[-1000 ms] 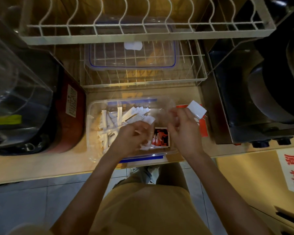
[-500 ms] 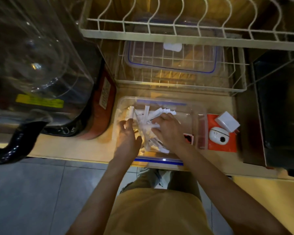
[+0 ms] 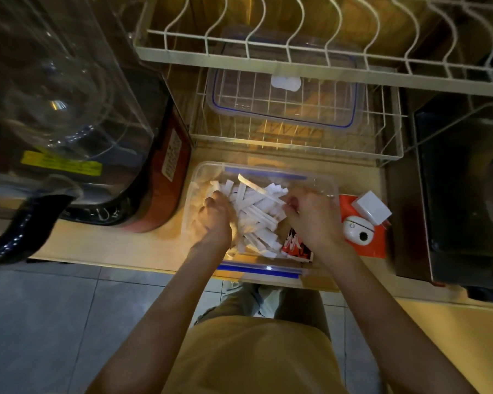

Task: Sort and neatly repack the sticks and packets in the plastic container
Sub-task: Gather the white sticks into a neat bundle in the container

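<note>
Both hands are down inside the clear plastic container (image 3: 326, 184), which sits on the counter with its long side running left to right across the view. The left hand (image 3: 215, 220) lies at the left end of the white sticks (image 3: 254, 211), knuckles up and fingers curled down into the heap; whether they have closed on any stick or only press against the pile cannot be told, since the fingertips are hidden under the hand. The right hand (image 3: 310, 216) is at the right end of the same heap, its fingers bent toward the sticks and seemingly pinching the end of one long stick (image 3: 256, 186) that slants up and away to the left from its fingertips, though the grip itself is blurred. The sticks lie between the two hands in a loose fan, most with their long axes running diagonally from near-right to far-left, so they cross the container's length instead of following it. A red and black packet (image 3: 295, 245) lies just toward the person from the right hand's fingers, near the container's front wall and closer to that hand than to the left. My reading is that the sticks are being gathered from both ends, and the next move depends on turning those slanted axes parallel before squaring the bundle; the packet falls to the right hand.
</note>
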### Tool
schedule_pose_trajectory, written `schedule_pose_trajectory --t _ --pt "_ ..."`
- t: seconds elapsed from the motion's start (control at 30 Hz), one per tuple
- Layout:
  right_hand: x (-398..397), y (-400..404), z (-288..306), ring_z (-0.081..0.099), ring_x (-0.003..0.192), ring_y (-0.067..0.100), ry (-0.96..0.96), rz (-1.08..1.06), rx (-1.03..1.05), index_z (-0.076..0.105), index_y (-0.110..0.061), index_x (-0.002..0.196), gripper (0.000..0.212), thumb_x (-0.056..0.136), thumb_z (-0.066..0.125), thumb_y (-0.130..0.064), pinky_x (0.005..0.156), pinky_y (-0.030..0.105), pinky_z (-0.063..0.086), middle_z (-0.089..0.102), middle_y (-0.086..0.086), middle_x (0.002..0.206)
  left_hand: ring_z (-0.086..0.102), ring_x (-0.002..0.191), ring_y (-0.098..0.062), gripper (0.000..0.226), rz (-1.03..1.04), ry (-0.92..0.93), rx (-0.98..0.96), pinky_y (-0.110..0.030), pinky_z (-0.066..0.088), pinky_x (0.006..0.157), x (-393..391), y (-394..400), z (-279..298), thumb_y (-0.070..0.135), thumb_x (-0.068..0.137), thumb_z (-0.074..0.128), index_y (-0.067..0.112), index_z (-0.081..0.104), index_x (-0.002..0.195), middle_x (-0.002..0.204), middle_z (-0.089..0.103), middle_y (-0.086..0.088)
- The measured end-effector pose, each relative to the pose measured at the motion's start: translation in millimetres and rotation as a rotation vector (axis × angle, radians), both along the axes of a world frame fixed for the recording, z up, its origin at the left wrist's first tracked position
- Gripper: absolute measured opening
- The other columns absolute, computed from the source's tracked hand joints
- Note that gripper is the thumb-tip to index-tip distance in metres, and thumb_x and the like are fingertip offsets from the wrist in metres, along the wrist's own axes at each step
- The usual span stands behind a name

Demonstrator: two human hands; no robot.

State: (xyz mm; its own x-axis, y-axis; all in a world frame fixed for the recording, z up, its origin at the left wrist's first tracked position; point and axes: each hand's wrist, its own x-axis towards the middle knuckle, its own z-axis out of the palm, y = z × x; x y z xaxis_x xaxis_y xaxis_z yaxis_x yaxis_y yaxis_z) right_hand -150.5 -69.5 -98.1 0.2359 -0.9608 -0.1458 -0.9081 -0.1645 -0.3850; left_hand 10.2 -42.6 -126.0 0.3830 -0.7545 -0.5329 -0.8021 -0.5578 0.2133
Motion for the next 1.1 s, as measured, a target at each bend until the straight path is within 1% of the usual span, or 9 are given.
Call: schedule_pose_trajectory --t 0.03,0.13,0.33,0.43,0.57,0.73,0.8,0.93,1.1 --pt "-2.9 2.0 -2.1 0.063 0.088 0.020 -0.020 -0.023 -0.002 0.066 -0.019 0.091 0.011 0.085 0.057 -0.021 0.107 0.048 0.031 0.072 0.001 0.086 0.052 0.116 -0.037 0.041 -0.037 -0.030 -0.014 -0.042 0.044 0.093 1.1 -1.6 -0.2 -0.002 0.090 0.040 0.004 0.034 0.130 0.131 0.047 -0.020" --pt "-6.7 7.5 -4.7 0.062 0.089 0.019 -0.231 -0.106 0.118 0.065 -0.021 0.090 0.008 0.085 0.059 -0.022 0.101 0.050 0.040 0.071 0.000 0.080 0.058 0.108 -0.035 0.036 -0.144 -0.101 -0.112 -0.039 0.048 0.084 7.3 0.2 1.1 -0.004 0.086 0.049 0.004 0.048 0.122 0.122 0.057 -0.018" --pt "-5.9 11.4 -1.4 0.058 0.082 0.012 -0.515 -0.291 0.318 0.061 -0.011 0.096 0.008 0.088 0.058 -0.009 0.077 0.025 0.050 0.062 -0.001 0.086 0.061 0.102 -0.029 0.034 -0.349 -0.076 -0.270 -0.036 0.050 0.076 15.1 11.5 14.8 0.004 0.088 0.049 0.022 0.062 0.114 0.113 0.064 -0.005" --pt "-7.4 11.6 -3.8 0.058 0.078 0.007 -0.590 -0.324 0.352 0.062 -0.009 0.096 0.009 0.088 0.058 -0.007 0.068 0.010 0.044 0.063 0.000 0.086 0.058 0.107 -0.026 0.030 -0.392 -0.062 -0.215 -0.036 0.049 0.080 17.9 8.2 14.6 0.010 0.089 0.050 0.022 0.062 0.114 0.117 0.060 -0.005" --pt "-9.8 13.3 -5.3 0.057 0.076 -0.001 -0.653 -0.325 0.351 0.063 -0.008 0.095 0.010 0.088 0.058 -0.005 0.064 0.002 0.044 0.064 0.000 0.085 0.060 0.105 -0.025 0.025 -0.449 -0.034 -0.188 -0.035 0.048 0.080 18.1 5.2 18.9 0.017 0.092 0.049 0.022 0.063 0.112 0.117 0.063 -0.003" --pt "-14.7 13.2 -4.1 0.061 0.081 0.014 -0.716 -0.360 0.345 0.059 -0.027 0.080 0.020 0.087 0.059 -0.008 0.073 0.024 0.048 0.064 0.001 0.081 0.061 0.097 -0.030 0.022 -0.518 0.108 -0.376 -0.040 0.050 0.077 9.0 5.8 43.2 0.019 0.093 0.046 0.015 0.062 0.107 0.106 0.064 -0.009" --pt "-15.6 12.7 -3.1 0.062 0.081 0.016 -0.727 -0.367 0.341 0.058 -0.028 0.080 0.021 0.087 0.060 -0.009 0.073 0.027 0.049 0.065 0.002 0.082 0.061 0.098 -0.029 0.022 -0.623 0.084 -0.407 -0.040 0.050 0.079 7.3 1.8 46.6 0.016 0.093 0.046 0.016 0.061 0.109 0.106 0.063 -0.008" --pt "-14.6 12.6 -4.4 0.060 0.076 0.008 -0.753 -0.375 0.347 0.061 -0.023 0.084 0.015 0.086 0.060 -0.008 0.068 0.013 0.047 0.062 -0.004 0.076 0.057 0.110 -0.025 0.030 -0.863 -0.134 -0.256 -0.038 0.045 0.090 9.9 -9.3 32.1 0.008 0.089 0.049 0.019 0.061 0.114 0.117 0.061 -0.006" --pt "-11.9 16.0 -6.5 0.059 0.075 0.004 -0.758 -0.367 0.362 0.063 -0.012 0.093 0.008 0.087 0.059 -0.008 0.062 0.002 0.045 0.063 -0.005 0.077 0.054 0.111 -0.031 0.032 -0.887 -0.115 -0.263 -0.044 0.046 0.089 25.1 -3.1 9.4 0.001 0.082 0.056 0.015 0.065 0.109 0.114 0.060 -0.011"
